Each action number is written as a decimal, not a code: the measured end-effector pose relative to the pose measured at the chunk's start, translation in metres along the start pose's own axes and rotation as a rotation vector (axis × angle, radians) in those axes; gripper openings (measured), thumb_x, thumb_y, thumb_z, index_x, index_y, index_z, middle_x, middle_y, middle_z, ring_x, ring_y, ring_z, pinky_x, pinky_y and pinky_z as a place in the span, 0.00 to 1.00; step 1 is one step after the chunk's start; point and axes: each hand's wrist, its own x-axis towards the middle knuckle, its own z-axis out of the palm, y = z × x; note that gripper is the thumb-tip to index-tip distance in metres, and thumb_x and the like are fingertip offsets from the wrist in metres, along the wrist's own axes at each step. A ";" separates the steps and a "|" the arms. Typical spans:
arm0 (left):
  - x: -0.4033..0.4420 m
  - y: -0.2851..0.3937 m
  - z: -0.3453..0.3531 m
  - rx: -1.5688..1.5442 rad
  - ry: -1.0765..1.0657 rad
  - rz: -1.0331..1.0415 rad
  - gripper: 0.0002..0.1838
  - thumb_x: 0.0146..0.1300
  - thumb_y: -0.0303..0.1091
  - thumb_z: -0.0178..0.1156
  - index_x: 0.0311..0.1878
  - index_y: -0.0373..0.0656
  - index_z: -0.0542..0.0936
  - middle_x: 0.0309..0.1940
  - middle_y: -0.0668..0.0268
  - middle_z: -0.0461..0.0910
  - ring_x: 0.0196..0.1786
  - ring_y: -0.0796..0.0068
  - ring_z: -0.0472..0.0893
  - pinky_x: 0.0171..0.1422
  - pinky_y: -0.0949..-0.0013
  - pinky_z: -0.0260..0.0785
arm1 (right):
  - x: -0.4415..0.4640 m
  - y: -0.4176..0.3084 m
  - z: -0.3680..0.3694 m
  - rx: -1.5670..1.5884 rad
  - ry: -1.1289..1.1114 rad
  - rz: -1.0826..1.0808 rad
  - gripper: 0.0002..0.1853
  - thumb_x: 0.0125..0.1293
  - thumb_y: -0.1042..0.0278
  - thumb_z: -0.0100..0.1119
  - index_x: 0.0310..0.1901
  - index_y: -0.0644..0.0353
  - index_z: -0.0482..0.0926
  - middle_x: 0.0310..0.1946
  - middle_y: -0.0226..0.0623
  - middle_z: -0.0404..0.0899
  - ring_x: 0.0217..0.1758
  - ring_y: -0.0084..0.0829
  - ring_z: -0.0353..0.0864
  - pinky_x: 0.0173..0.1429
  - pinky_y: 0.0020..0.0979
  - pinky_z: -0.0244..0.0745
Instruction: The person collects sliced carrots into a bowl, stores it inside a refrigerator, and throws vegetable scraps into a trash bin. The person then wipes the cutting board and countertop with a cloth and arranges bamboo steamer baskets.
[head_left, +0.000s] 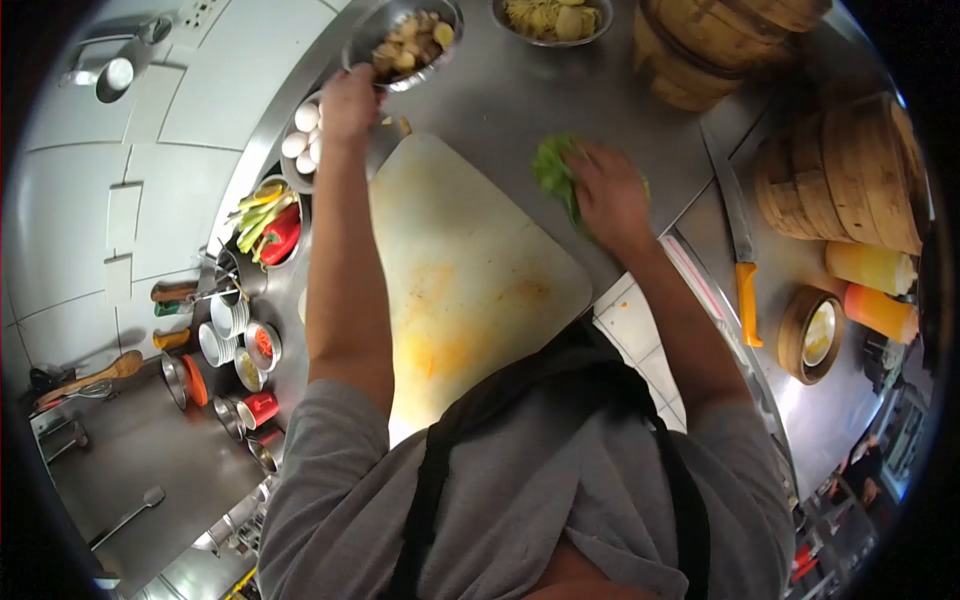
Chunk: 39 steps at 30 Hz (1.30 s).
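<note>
My left hand (pixel 350 100) is closed at the near-left rim of a metal bowl (pixel 400 85) holding pale brown chunks that look like ginger. Beneath that wrist, white eggs (pixel 295 146) sit in a bowl, partly covered by my arm. My right hand (pixel 612 198) is wrapped round a crumpled, bright green leafy bunch (pixel 553 168) on the steel counter, slightly blurred. Between my arms lies a white cutting board (pixel 455 230) with orange and yellow stains. A few small scraps lie by its far corner.
Another metal bowl (pixel 552 42) with yellowish shreds stands at the back. Bamboo steamers (pixel 835 180) are stacked at right, near a yellow-handled knife (pixel 745 290) and squeeze bottles (pixel 868 266). A red pepper (pixel 280 237), stacked white dishes (pixel 228 315) and a wooden spoon (pixel 110 372) are at left.
</note>
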 end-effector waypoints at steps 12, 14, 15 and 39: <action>-0.097 0.018 -0.133 -0.215 0.189 -0.059 0.10 0.69 0.34 0.55 0.42 0.37 0.79 0.25 0.72 0.75 0.22 0.85 0.68 0.25 0.76 0.59 | 0.249 -0.082 0.139 0.107 -0.605 -0.556 0.22 0.63 0.75 0.50 0.54 0.45 0.87 0.70 0.32 0.74 0.70 0.41 0.73 0.72 0.41 0.70; -0.110 0.015 -0.134 -0.289 0.222 -0.041 0.12 0.70 0.34 0.54 0.48 0.37 0.80 0.32 0.69 0.82 0.27 0.86 0.75 0.31 0.79 0.67 | 0.229 -0.053 0.119 0.120 -0.589 -0.579 0.22 0.65 0.77 0.48 0.52 0.45 0.88 0.69 0.31 0.75 0.71 0.40 0.72 0.73 0.40 0.68; -0.114 0.011 -0.137 -0.302 0.227 -0.047 0.12 0.70 0.34 0.54 0.48 0.37 0.80 0.32 0.69 0.82 0.27 0.86 0.75 0.31 0.79 0.67 | 0.209 -0.039 0.103 0.180 -0.551 -0.515 0.21 0.65 0.78 0.49 0.50 0.46 0.88 0.68 0.30 0.76 0.72 0.40 0.72 0.74 0.40 0.68; -0.070 -0.034 -0.030 -0.087 -0.033 -0.080 0.11 0.69 0.38 0.56 0.37 0.39 0.77 0.22 0.68 0.75 0.20 0.80 0.69 0.23 0.72 0.59 | 0.086 0.012 0.026 -0.112 -0.171 -0.222 0.22 0.65 0.69 0.59 0.60 0.40 0.82 0.69 0.27 0.74 0.70 0.39 0.72 0.72 0.43 0.70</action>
